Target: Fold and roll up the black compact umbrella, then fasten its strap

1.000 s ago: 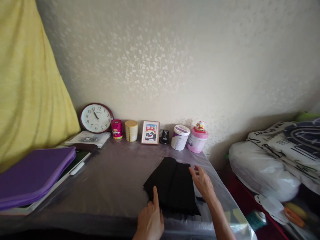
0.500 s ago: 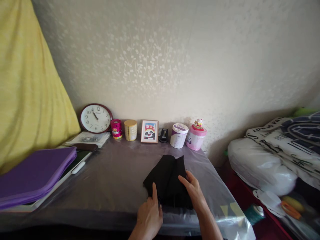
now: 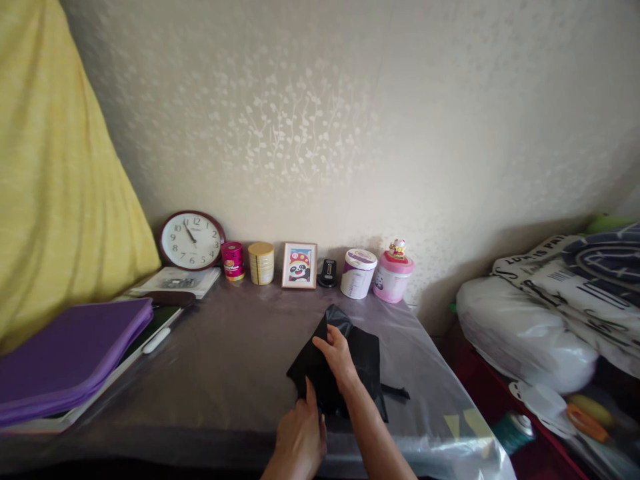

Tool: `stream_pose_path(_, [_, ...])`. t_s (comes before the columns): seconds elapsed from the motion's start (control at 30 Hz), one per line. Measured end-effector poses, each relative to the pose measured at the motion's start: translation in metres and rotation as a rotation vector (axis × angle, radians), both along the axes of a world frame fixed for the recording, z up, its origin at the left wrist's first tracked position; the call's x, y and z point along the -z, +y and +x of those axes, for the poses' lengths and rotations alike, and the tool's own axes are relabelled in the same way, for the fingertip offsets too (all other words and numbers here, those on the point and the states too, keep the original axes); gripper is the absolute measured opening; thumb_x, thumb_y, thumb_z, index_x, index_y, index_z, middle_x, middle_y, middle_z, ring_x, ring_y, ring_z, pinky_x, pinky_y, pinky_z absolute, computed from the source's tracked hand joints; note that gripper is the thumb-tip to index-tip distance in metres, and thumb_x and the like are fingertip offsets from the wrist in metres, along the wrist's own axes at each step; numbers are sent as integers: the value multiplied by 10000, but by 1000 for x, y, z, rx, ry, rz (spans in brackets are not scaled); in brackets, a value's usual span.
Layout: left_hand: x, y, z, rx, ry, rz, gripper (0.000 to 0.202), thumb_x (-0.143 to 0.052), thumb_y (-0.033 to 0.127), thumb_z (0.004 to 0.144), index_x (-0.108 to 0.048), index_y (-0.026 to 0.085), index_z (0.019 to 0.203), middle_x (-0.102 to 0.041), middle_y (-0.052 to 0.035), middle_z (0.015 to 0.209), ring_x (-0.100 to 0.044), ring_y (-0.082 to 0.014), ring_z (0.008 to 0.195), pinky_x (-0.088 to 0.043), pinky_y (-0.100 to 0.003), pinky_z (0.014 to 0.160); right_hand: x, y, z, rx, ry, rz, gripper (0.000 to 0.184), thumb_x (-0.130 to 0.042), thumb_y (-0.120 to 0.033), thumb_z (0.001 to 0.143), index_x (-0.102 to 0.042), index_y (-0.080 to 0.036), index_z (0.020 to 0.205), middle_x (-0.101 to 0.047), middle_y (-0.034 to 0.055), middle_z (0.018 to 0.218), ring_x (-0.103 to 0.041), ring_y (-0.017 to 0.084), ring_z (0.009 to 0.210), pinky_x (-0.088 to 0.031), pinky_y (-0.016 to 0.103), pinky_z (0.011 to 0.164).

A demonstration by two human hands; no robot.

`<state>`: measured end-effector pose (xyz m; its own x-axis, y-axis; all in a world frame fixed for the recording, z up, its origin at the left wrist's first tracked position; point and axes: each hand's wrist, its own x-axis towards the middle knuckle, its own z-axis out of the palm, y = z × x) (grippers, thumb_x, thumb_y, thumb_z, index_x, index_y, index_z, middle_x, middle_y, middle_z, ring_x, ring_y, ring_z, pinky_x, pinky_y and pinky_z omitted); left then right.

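Note:
A black folded cloth (image 3: 363, 357) lies on the grey covered table (image 3: 230, 360), near its front edge. My right hand (image 3: 336, 353) is closed on a flap of the cloth and has it lifted toward the left. My left hand (image 3: 300, 437) rests at the cloth's near left corner, index finger stretched forward and pressing on it, the other fingers curled. A thin black strap (image 3: 395, 392) sticks out from the cloth's right side.
Along the wall stand a round clock (image 3: 191, 240), a red tin (image 3: 233, 260), a gold tin (image 3: 262, 262), a panda picture frame (image 3: 299, 265), a white tub (image 3: 358, 273) and a pink jar (image 3: 393, 275). A purple folder (image 3: 70, 357) lies left; bagged bedding (image 3: 530, 337) is right.
My right hand went from the cloth's right edge across to its middle, gripped a flap and is folding it over to the left. My left hand stayed pressing the near corner.

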<state>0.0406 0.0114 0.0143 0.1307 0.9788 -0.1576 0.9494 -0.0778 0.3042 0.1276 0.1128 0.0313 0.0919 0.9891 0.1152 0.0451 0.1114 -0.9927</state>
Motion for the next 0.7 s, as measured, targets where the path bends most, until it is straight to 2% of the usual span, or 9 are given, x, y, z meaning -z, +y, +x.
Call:
stream_pose_path(0.13, [7, 2, -7, 22, -73, 8, 592, -354, 253, 830, -180, 39, 1353, -625, -166, 971, -621, -233, 835, -445, -303, 692, 7, 7, -1, 104, -308, -65, 462, -656, -286, 597, -576, -159, 1035, -654, 69, 874, -598, 234, 886, -470, 326, 746])
stream_pose_path(0.2, [9, 0, -13, 47, -102, 71, 571, -346, 282, 839, -215, 42, 1340, -613, -164, 1005, -618, -223, 849, -457, -299, 701, 7, 9, -1, 112, -415, -92, 502, -661, -279, 593, -562, -134, 1064, -643, 93, 909, -591, 237, 902, -457, 324, 765])
stream_pose_path(0.3, [8, -3, -22, 69, -83, 314, 471, -337, 285, 844, -364, 61, 1257, -552, -174, 1116, -564, -231, 983, -451, -324, 798, 5, 10, 0, 82, -492, -104, 512, -654, -283, 613, -547, -122, 1088, -631, 104, 942, -586, 225, 905, -445, 308, 773])
stream_pose_path(0.37, [4, -4, -23, 84, -66, 484, 376, -342, 268, 840, -470, 102, 1152, -537, -156, 1125, -528, -238, 1029, -434, -356, 844, 5, 10, 0, 56, -519, -89, 484, -640, -283, 632, -551, -121, 1080, -634, 93, 918, -589, 212, 878, -443, 296, 758])
stream_pose_path(0.5, [-2, 1, -16, 215, -112, 624, 304, -378, 192, 807, -522, 161, 1072, -559, -90, 1044, -539, -203, 949, -444, -364, 836, 3, 9, 0, -100, -501, -31, 366, -578, -293, 695, -587, -118, 1016, -650, 44, 762, -597, 169, 720, -445, 266, 668])
stream_pose_path(0.6, [2, 7, -9, 249, -118, 671, 402, -402, 156, 766, -471, 154, 1162, -523, -91, 1141, -485, -218, 1055, -409, -390, 904, -1, 6, 2, -270, -450, -15, 270, -536, -317, 734, -641, -162, 928, -661, 14, 727, -601, 147, 694, -442, 238, 634])
stream_pose_path(0.7, [10, 12, -8, 275, -100, 673, 494, -414, 157, 740, -417, 151, 1233, -458, -96, 1256, -390, -240, 1178, -341, -418, 979, -6, 3, 5, -351, -467, 10, 240, -528, -323, 740, -674, -190, 876, -671, -1, 725, -603, 144, 693, -442, 228, 618])
